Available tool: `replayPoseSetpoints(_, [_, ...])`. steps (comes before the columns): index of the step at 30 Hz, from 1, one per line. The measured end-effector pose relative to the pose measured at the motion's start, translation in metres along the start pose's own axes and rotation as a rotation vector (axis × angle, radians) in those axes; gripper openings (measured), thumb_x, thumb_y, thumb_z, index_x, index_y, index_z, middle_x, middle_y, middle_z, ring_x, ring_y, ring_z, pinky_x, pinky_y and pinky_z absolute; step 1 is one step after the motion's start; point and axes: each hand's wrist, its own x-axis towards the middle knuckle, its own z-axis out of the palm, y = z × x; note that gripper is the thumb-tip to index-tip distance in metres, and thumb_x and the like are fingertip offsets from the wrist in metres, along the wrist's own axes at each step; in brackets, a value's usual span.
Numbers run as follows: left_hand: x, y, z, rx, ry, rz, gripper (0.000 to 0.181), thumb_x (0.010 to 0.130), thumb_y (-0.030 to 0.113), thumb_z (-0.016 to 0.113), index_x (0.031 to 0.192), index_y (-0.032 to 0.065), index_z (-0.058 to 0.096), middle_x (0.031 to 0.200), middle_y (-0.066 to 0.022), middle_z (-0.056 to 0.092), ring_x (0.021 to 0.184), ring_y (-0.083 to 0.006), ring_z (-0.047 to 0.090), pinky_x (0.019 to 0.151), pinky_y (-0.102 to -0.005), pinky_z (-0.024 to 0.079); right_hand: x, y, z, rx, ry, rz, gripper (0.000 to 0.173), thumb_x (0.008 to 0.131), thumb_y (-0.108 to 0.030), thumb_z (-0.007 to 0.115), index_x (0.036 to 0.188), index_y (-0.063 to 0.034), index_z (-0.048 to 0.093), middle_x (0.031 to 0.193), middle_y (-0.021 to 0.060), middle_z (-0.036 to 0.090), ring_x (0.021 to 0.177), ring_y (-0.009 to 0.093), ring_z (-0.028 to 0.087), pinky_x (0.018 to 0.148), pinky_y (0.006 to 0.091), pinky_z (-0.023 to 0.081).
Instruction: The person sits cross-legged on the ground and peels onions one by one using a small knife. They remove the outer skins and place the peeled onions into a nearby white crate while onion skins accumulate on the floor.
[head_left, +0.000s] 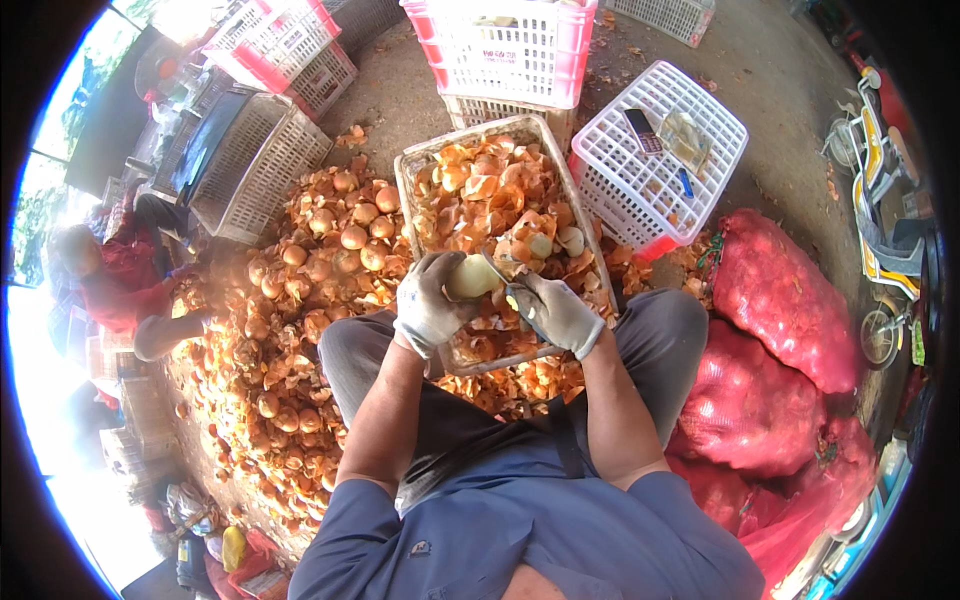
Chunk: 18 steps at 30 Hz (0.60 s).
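Observation:
My left hand (435, 298), in a white work glove with a dark palm, grips a pale, peeled onion (472, 277). In my right hand (556, 309), gloved alike, is a knife (495, 264) whose blade lies against the right side of that onion. Its handle is mostly hidden by the fingers. Both hands are over the near half of a dirty plastic crate (401, 184), which stands tilted between my knees. Loose onion skins (491, 184) fill much of it, and a few pale peeled onions (571, 241) rest among them.
A broad heap of unpeeled onions (354, 237) spreads to my left, where a person in red (124, 277) sits. An upturned white crate (660, 97) bears a keypad phone (643, 132). Red mesh sacks (750, 397) lie at my right; stacked crates (499, 60) stand ahead.

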Motion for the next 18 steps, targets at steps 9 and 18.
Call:
replayPoseSetpoints(9, [0.000, -0.001, -0.001, 0.132, -0.004, 0.053, 0.056, 0.062, 0.016, 0.085, 0.112, -0.0002, 0.068, 0.106, -0.0178, 0.071, 0.097, -0.0385, 0.068, 0.086, -0.0452, 0.055, -0.001, -0.007, 0.002, -0.072, -0.080, -0.016, 0.029, 0.105, -0.017, 0.057, 0.129, -0.0016, 0.061, 0.081, 0.0210, 0.067, 0.073, 0.023, 0.060, 0.069, 0.0389, 0.052])
replayPoseSetpoints(18, [0.000, -0.004, 0.002, 0.204, -0.013, 0.081, 0.056, 0.061, 0.018, 0.084, 0.111, 0.0015, 0.068, 0.106, -0.0169, 0.071, 0.097, -0.0383, 0.068, 0.087, -0.0461, 0.055, 0.001, 0.001, 0.002, -0.104, -0.113, -0.033, 0.031, 0.104, -0.023, 0.056, 0.129, -0.0051, 0.061, 0.096, 0.0305, 0.067, 0.099, 0.048, 0.065, 0.078, 0.0486, 0.051])
